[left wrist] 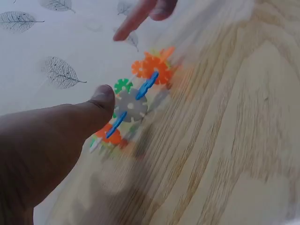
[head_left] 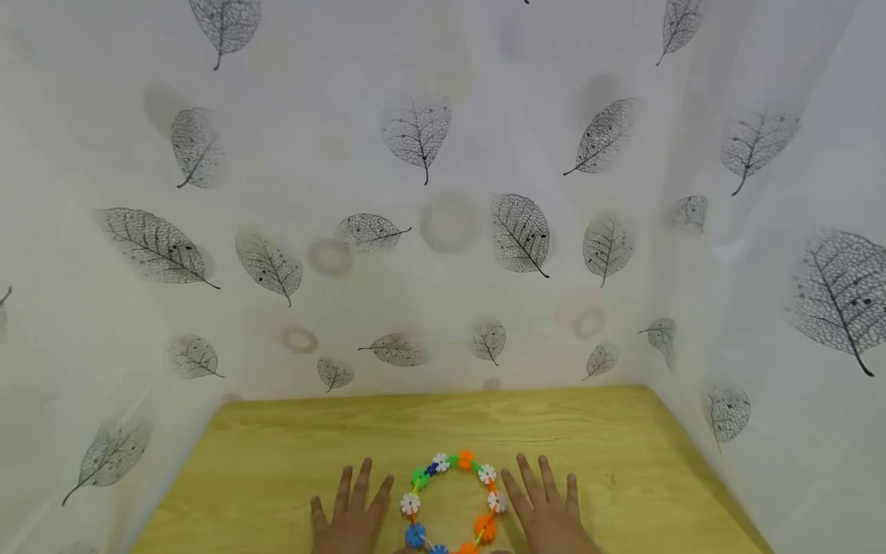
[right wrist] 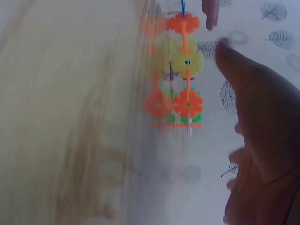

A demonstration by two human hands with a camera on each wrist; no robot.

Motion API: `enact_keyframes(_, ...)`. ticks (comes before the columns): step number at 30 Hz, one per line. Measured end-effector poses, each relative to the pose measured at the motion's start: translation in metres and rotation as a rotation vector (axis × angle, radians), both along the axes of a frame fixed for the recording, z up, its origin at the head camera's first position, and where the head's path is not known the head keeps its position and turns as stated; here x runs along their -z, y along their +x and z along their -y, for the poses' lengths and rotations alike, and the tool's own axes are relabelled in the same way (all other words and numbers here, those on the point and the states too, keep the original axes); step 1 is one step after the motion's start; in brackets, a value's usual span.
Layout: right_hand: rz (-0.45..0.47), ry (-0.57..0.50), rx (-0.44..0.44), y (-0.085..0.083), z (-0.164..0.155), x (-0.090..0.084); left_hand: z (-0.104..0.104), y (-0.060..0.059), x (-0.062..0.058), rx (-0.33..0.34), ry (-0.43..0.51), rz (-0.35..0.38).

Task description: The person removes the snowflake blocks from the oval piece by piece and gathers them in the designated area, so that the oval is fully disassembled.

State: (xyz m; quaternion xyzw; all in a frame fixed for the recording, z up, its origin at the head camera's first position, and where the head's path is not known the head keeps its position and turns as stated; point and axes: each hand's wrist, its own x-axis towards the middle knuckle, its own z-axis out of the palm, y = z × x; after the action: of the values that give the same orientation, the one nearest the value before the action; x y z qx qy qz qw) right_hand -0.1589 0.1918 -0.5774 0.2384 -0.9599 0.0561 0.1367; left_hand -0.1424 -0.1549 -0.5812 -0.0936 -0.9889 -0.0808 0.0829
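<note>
Both of my hands lie flat on the wooden table (head_left: pixel 277 462), palms down and fingers straight, one on each side of a ring of plastic flower pieces (head_left: pixel 453 504). My left hand (head_left: pixel 353 512) is released, holding nothing, its fingers spread and pointing away from me just to the left of the ring. My right hand (head_left: pixel 547 508) is released as well, fingers stretched out just to the right of the ring. From the head view I cannot tell whether either hand actually touches the ring; they sit very close beside it.

The ring rests on the table near its front edge, between my two hands. It is a loop of small toothed discs in orange, white, green and blue, slotted together edge to edge. Its near end runs out of the bottom of the head view.

On the left wrist view my thumb (left wrist: pixel 101 101) reaches up close to the ring (left wrist: pixel 136 101), beside a grey disc and a green one, with blue and orange pieces beyond; that picture is blurred. On the right wrist view my thumb (right wrist: pixel 243 70) lies just beside the ring (right wrist: pixel 180 77), where orange and yellow discs show, also blurred.

White sheets (head_left: pixel 443 154) printed with grey leaves stand around the table at the back and on both sides
</note>
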Motion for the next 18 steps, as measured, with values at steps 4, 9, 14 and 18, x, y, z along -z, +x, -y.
enact_keyframes(4, -0.187, 0.071, -0.186, 0.003, 0.008, 0.007, -0.005, -0.002, 0.007, 0.144, -0.009, -0.178)
enact_keyframes(9, -0.125, 0.081, -0.291, 0.005, 0.019, 0.005, -0.019, -0.005, 0.016, 0.276, 0.015, -0.388)
enact_keyframes(14, -0.040, 0.026, -0.371, 0.000, 0.026, 0.002, -0.028, -0.005, 0.014, 0.405, 0.166, -0.342)
enact_keyframes(18, -0.073, -0.056, -0.458, -0.005, 0.030, 0.000, -0.032, -0.003, 0.006, 0.449, 0.191, -0.216)
